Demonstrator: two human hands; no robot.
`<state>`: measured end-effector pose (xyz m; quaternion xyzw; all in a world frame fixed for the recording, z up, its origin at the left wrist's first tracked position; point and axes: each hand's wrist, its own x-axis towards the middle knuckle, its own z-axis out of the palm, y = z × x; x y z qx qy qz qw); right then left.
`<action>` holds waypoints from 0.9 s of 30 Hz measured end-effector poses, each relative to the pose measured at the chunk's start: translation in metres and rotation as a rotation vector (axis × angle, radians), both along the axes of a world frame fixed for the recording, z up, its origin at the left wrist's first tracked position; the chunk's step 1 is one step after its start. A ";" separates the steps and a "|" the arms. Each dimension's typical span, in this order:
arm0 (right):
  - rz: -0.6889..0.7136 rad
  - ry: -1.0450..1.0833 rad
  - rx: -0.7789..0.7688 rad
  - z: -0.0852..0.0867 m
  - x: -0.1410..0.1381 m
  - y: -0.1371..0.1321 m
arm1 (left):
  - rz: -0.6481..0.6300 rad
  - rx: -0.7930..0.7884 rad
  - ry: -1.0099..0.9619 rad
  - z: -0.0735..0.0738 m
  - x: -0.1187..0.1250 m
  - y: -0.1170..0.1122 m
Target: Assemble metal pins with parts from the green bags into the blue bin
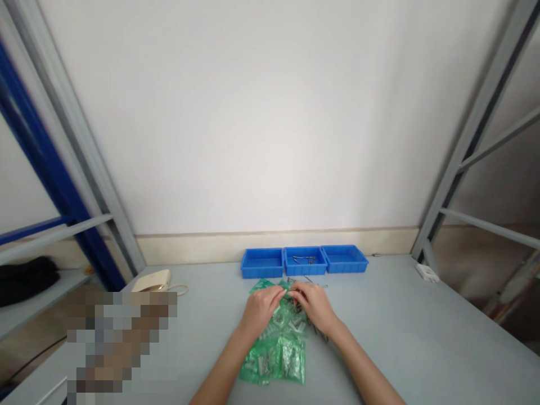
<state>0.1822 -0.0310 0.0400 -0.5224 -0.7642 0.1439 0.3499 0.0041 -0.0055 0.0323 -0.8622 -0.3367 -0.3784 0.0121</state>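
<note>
My left hand [262, 308] and my right hand [314, 305] rest side by side on a pile of green plastic bags [279, 349] filled with small metal parts. Both hands have their fingers curled, and the fingertips meet near the top of the pile, pinching at a bag or a small part that is too small to name. Loose metal clips [307, 279] lie just beyond the fingers. Three blue trays stand in a row behind: the left tray [262, 263], the middle tray [305, 261] with a few metal parts in it, and the right tray [343, 259].
The grey table [400, 332] runs to a white wall. A beige phone-like device [154, 280] with a cord lies at the left. Grey shelf frames stand at both sides. A small white block [427, 272] sits at the right edge. A blurred patch covers the lower left.
</note>
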 end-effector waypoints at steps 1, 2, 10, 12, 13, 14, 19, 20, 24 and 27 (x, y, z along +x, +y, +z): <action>0.003 -0.015 0.021 0.000 0.000 0.000 | 0.005 -0.007 0.007 0.000 0.000 0.000; 0.008 -0.025 0.031 0.001 0.000 0.000 | 0.009 -0.015 0.012 0.000 0.000 -0.001; 0.137 0.185 -0.142 -0.002 -0.001 -0.002 | 0.000 0.052 0.129 -0.008 0.003 0.001; 0.148 0.197 -0.161 -0.004 -0.001 -0.002 | 0.034 0.101 0.178 -0.011 0.003 0.002; 0.145 0.189 -0.157 -0.005 -0.001 -0.002 | 0.052 0.109 0.196 -0.012 0.003 0.003; 0.141 0.179 -0.146 -0.005 -0.001 -0.001 | 0.071 0.108 0.210 -0.013 0.003 0.004; 0.129 0.172 -0.095 -0.005 -0.001 -0.001 | 0.131 0.117 0.217 -0.017 0.002 0.007; 0.118 0.146 -0.063 -0.005 -0.001 -0.001 | 0.133 0.125 0.215 -0.017 0.002 0.007; 0.057 0.035 0.047 -0.009 -0.003 -0.001 | 0.142 0.116 0.190 -0.016 0.002 0.005; 0.016 0.037 0.000 -0.009 -0.004 0.011 | 0.158 0.039 0.130 -0.011 -0.001 0.003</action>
